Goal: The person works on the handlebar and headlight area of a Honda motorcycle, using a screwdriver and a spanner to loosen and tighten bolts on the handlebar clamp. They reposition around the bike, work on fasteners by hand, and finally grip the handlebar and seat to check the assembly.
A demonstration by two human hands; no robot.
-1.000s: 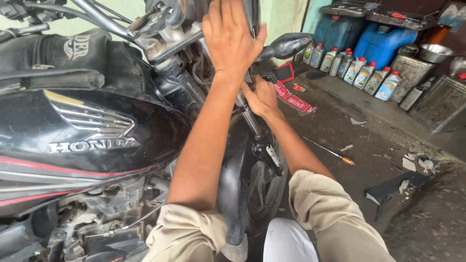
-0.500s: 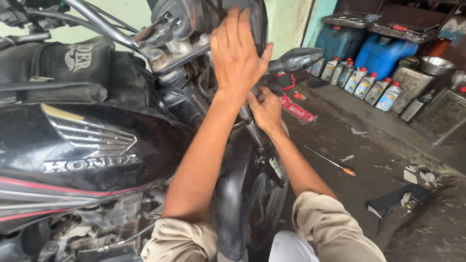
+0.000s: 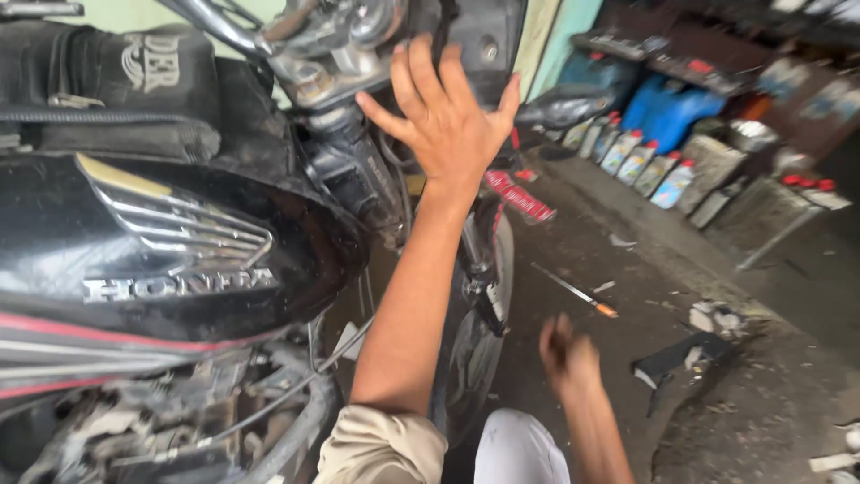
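- Up high, the left hand (image 3: 448, 121) is raised with fingers spread apart and palm turned away toward the front of the motorcycle (image 3: 179, 242); it grips nothing, and whether the fingertips actually touch the black headlight housing (image 3: 479, 45) behind them cannot be told.
- Just left of that hand sits the steering head (image 3: 331, 81) — bare metal fittings and a chrome handlebar tube (image 3: 215, 22) running up and to the left.
- The right hand (image 3: 564, 354) hangs low, beside the front wheel (image 3: 475, 350) and above the floor; it is blurred, so whether its fingers are apart or curled together cannot be told, and nothing shows in it.
- The black fuel tank (image 3: 170, 251) with a winged emblem fills the left side, with a black bag (image 3: 107, 90) strapped above it and the dusty engine (image 3: 143, 421) below.
- On the concrete floor (image 3: 645, 296), well apart from both hands, lies a screwdriver (image 3: 573, 291) with an orange handle.
- Near it are a dark broken piece of plastic (image 3: 672, 358) and a few pale scraps.
- Further back, a row of oil bottles (image 3: 640, 161) stands along the wall beside blue containers (image 3: 667, 108) and a metal bowl (image 3: 752, 134).
- A red strip (image 3: 520, 197) lies on the floor just past the wheel.
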